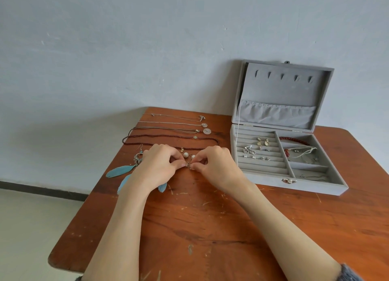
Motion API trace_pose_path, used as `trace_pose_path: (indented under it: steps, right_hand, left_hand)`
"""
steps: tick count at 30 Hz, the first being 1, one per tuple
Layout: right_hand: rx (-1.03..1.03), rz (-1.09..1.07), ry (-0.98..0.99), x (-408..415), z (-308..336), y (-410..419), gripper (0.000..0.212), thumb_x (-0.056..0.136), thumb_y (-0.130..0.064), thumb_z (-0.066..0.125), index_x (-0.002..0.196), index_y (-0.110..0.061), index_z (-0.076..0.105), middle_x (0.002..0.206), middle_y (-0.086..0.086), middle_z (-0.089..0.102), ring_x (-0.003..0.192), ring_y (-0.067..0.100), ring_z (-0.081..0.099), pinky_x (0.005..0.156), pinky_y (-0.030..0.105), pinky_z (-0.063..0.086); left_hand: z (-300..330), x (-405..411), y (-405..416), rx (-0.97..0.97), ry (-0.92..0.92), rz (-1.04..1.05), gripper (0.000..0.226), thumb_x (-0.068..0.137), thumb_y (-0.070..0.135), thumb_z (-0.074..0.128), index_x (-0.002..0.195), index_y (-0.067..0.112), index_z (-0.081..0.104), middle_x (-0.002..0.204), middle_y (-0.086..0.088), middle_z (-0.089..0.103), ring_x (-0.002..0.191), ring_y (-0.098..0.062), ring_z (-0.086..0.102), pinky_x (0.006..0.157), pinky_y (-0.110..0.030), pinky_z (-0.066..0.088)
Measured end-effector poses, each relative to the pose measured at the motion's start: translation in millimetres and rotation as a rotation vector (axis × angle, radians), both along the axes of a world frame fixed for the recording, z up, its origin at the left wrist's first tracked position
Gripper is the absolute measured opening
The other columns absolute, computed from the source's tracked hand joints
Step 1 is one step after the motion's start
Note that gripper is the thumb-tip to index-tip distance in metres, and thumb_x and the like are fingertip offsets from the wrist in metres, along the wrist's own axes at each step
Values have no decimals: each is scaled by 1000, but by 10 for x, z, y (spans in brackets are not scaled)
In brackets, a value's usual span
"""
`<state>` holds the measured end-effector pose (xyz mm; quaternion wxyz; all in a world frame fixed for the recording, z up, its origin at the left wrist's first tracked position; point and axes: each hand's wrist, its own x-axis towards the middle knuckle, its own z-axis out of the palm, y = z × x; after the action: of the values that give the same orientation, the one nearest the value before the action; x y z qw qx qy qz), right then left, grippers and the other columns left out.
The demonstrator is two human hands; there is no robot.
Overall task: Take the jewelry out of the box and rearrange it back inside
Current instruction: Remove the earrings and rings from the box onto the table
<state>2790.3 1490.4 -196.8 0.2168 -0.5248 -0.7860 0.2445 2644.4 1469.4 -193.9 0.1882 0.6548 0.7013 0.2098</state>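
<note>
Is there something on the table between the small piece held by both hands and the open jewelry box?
Nothing visible does. The left hand and right hand pinch a small metal piece; bare table runs from there to the grey box. The two pearls lie behind the hands, off that path.

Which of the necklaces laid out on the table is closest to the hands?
The dark red beaded necklace, the nearest of four rows; its strand runs just behind both hands, while the thinner chains lie farther back.
</note>
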Motion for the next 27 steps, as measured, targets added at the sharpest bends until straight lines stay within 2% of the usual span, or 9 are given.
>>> trace_pose_path:
  steps: [10, 13, 16, 19, 22, 24, 27]
  right_hand:
    - [39, 24, -21, 7, 11, -31, 18, 88, -20, 59, 99, -15, 73, 102, 3, 67, 90, 14, 52, 81, 22, 38]
    - [49, 38, -21, 22, 28, -55, 18, 89, -18, 58, 100, -14, 72, 101, 4, 66, 95, 18, 56, 82, 24, 39]
    - [78, 25, 27, 60, 74, -75, 16, 88, -19, 59, 97, -16, 72, 94, 2, 67, 87, 16, 57, 80, 23, 42]
    - [105, -26, 111, 229, 194, -67, 14, 86, -20, 62, 96, -16, 71, 85, -5, 65, 79, 9, 56, 74, 14, 39]
    - [119, -108, 181, 535, 294, -27, 13, 87, -17, 61, 95, -17, 71, 77, -8, 64, 77, 9, 58, 73, 14, 43]
    - [137, -159, 161, 762, 308, 17, 13, 87, -16, 60, 96, -15, 70, 74, -9, 62, 73, 8, 56, 73, 17, 45]
    - [180, -225, 96, 1087, 315, 92, 14, 88, -16, 60, 98, -13, 70, 80, -4, 66, 75, 10, 57, 74, 17, 43]
  left_hand:
    - [0, -8, 6, 21, 17, -14, 12, 87, 30, 61, 95, 25, 69, 107, 4, 60, 109, -16, 48, 101, -43, 36]
    - [-15, -15, -4, 57, 6, -11, 13, 87, 30, 61, 97, 25, 68, 101, 6, 58, 102, -14, 49, 92, -34, 40]
    - [-11, 33, -21, 128, -44, -21, 13, 89, 24, 59, 99, 21, 66, 95, 4, 56, 93, -12, 50, 78, -23, 36]
    - [31, 131, -33, 224, -37, -42, 14, 90, 22, 57, 102, 20, 65, 93, 6, 54, 88, -10, 48, 76, -20, 34]
    - [119, 238, -19, 343, 13, -81, 16, 91, 23, 55, 104, 20, 64, 94, 9, 52, 91, -7, 45, 72, -12, 31]
    - [194, 349, 1, 412, 41, -112, 17, 92, 22, 54, 105, 19, 64, 94, 9, 53, 94, -8, 48, 74, -12, 34]
    - [270, 598, 71, 465, 115, -202, 21, 93, 22, 52, 111, 17, 62, 97, 6, 55, 97, -11, 50, 78, -19, 38]
